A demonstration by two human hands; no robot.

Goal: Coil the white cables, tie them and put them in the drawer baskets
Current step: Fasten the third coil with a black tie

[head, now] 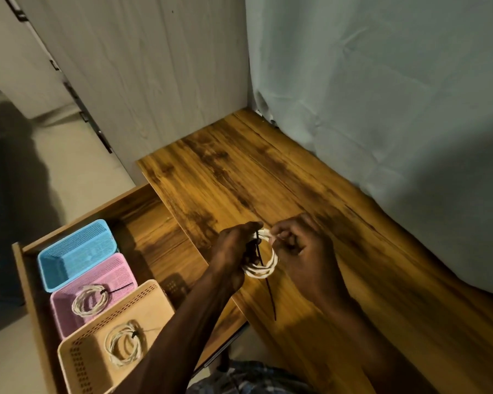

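Observation:
Both hands hold one coiled white cable [264, 269] just above the wooden desk top [239, 177]. My left hand [234, 251] grips the coil's left side together with a thin black tie [269, 294] that hangs down past the coil. My right hand [299, 245] pinches the coil's upper right. In the open drawer [143, 223] stand three baskets: a blue basket [52, 268] with nothing visible in it, a pink basket [123, 268] with a tied coil [90, 300], and a beige basket [154, 302] with another tied coil [124, 346].
A grey-blue cloth [382, 109] hangs over the desk's back and right side. A pale wood-grain panel [143, 66] stands behind the desk on the left. The floor [69, 166] lies left of the drawer.

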